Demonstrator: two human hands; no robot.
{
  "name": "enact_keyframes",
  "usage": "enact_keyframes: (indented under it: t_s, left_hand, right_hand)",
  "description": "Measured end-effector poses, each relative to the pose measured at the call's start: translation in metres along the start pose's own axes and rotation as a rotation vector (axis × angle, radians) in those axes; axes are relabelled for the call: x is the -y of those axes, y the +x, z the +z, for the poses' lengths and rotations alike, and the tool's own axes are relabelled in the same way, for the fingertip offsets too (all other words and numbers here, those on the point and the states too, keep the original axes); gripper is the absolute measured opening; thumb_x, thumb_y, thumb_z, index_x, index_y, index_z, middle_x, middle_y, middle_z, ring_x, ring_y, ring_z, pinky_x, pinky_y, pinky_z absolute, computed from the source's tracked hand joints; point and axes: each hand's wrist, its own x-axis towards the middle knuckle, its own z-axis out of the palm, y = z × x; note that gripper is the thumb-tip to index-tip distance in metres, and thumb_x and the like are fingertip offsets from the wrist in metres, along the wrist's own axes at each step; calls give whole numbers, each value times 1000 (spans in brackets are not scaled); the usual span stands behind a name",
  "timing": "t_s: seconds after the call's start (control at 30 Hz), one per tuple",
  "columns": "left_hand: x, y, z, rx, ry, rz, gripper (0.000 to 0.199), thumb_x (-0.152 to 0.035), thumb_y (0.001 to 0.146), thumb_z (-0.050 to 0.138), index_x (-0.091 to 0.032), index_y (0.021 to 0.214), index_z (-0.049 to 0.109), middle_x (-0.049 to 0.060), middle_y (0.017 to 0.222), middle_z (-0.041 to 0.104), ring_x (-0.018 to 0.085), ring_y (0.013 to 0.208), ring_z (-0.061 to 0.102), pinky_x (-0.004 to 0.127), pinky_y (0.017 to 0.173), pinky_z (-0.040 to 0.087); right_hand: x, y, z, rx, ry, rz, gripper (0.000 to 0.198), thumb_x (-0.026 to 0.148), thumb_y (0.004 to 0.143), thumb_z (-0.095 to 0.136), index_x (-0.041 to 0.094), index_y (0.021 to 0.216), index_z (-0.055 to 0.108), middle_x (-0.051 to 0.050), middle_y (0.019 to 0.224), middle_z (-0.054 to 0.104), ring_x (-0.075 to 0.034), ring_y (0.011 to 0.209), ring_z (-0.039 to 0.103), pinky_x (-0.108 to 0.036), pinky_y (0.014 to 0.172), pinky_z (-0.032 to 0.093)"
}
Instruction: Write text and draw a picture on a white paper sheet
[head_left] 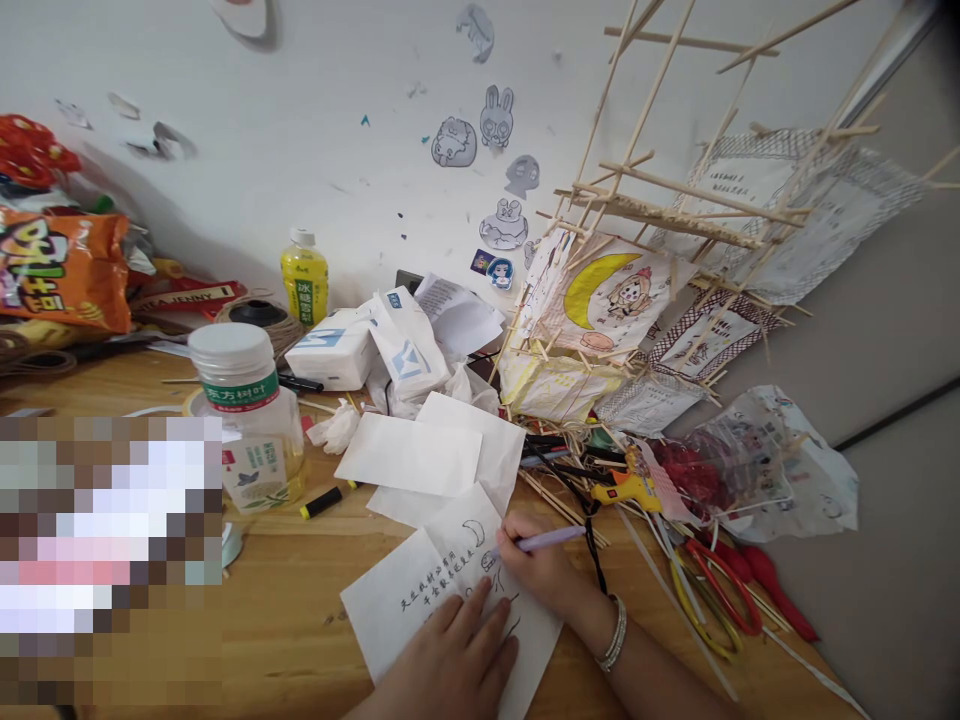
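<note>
A white sheet of paper (390, 610) lies at the table's front, bearing handwritten characters, a crescent moon outline and small line drawings. On its lower part my left hand (457, 650) rests flat with fingers spread. My right hand (536, 570), with a silver bracelet at the wrist, grips a light purple pen (551, 539). The pen's tip is close to a small round drawing below the moon. My left palm covers part of the sheet. Just behind lie blank white papers (412, 452), and a black marker with yellow ends (321, 503) sits to their left.
A lantern-like frame of wooden sticks (675, 190) with drawn paper panels stands at the back right. Nearby are a yellow glue gun (626, 488) and red-handled pliers (727, 580). A plastic jar (259, 450), a yellow bottle (304, 280) and tissue packs (334, 350) stand left.
</note>
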Motion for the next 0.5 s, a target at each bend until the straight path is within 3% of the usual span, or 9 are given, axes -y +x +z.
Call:
enact_keyframes:
  t_s: [0.3, 0.5]
  left_hand:
    - [0, 0, -13, 4, 25, 25, 34, -26, 91, 42, -18, 122, 52, 9, 128, 51, 29, 116, 46, 38, 89, 38]
    - [-1, 3, -3, 43, -11, 2, 37, -28, 89, 43, -17, 123, 52, 11, 129, 50, 32, 118, 44, 41, 90, 38]
  right_hand:
    - [0, -1, 0, -17, 55, 35, 24, 20, 80, 40, 21, 56, 35, 4, 54, 42, -11, 54, 41, -21, 51, 35]
    - [-2, -1, 2, -9, 102, 25, 24, 19, 78, 42, 21, 56, 34, 4, 54, 41, -11, 54, 39, -21, 51, 36]
